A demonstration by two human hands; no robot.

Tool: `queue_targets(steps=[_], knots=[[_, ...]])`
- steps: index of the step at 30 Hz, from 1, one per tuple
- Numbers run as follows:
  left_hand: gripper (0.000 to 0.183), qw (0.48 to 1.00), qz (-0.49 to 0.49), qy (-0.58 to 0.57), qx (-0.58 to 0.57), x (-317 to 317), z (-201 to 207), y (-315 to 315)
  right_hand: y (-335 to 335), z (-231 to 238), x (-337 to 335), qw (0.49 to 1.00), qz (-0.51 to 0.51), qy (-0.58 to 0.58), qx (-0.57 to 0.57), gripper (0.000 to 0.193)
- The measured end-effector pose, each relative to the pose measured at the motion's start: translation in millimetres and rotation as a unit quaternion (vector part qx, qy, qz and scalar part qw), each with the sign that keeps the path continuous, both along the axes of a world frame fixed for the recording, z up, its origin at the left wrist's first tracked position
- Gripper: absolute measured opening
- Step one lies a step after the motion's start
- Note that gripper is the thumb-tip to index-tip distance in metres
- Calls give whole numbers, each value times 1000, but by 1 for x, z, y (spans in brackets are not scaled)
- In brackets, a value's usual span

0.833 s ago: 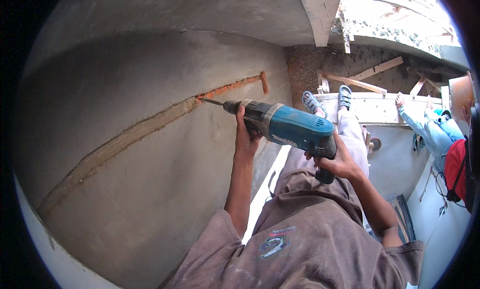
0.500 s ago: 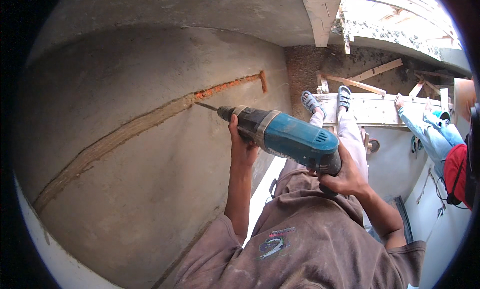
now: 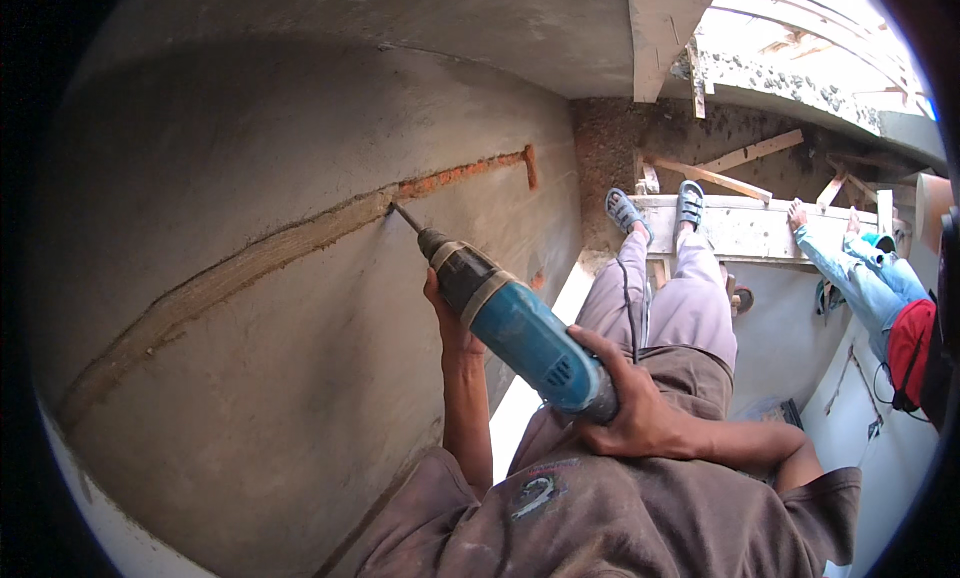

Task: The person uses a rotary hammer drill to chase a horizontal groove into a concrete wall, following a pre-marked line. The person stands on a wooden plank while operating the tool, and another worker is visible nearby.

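A blue and black hammer drill (image 3: pixel 527 340) slants across in front of me, held in both hands. My right hand (image 3: pixel 640 410) is wrapped round its rear handle. Under the front of its body, my left hand (image 3: pixel 453 323) supports it, with part of the fingers hidden behind the drill. The bit (image 3: pixel 408 218) reaches the lower edge of a long groove (image 3: pixel 290 236) in the grey plastered wall (image 3: pixel 300 348). Beyond the bit, the groove narrows to a strip of bare orange brick (image 3: pixel 465 172) that turns down at its far end.
My sandalled feet stand on a wooden plank (image 3: pixel 740 240). To the right, another person in jeans and a red top (image 3: pixel 910 348) has bare feet on the same plank. Loose timber (image 3: pixel 715 178) leans behind it. A beam (image 3: pixel 665 33) hangs overhead.
The drill's rear has swung down and left toward my body, making it steeper. My right hand moved with it, while the bit's tip stays near the same groove edge. A cord now shows by my leg.
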State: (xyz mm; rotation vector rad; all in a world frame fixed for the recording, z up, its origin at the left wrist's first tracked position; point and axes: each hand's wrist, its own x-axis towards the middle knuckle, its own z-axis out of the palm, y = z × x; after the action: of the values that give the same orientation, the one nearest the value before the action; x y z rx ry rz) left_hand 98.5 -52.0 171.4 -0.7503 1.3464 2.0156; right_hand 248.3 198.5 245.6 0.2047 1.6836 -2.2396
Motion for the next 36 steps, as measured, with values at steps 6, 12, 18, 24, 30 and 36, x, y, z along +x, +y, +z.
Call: queue_targets(steps=[6, 12, 18, 24, 30, 36], knots=[[84, 963, 47, -52, 261, 0, -10, -30, -22, 19, -7, 991, 90, 48, 90, 101], [82, 972, 62, -22, 227, 10, -18, -28, -19, 20, 1, 985, 134, 36, 103, 96], [63, 996, -37, 31, 72, 17, -10, 21, 27, -1, 15, 1000, -1, 8, 25, 92], [57, 997, -21, 68, -9, 6, -1, 60, 46, -14, 8, 998, -58, 34, 0, 88], [57, 997, -32, 74, 21, -15, 7, 56, 39, -24, -13, 995, -82, 51, -11, 85], [58, 997, 8, 73, 21, -40, 1, 57, 48, -4, -53, 998, -55, 37, 10, 81]])
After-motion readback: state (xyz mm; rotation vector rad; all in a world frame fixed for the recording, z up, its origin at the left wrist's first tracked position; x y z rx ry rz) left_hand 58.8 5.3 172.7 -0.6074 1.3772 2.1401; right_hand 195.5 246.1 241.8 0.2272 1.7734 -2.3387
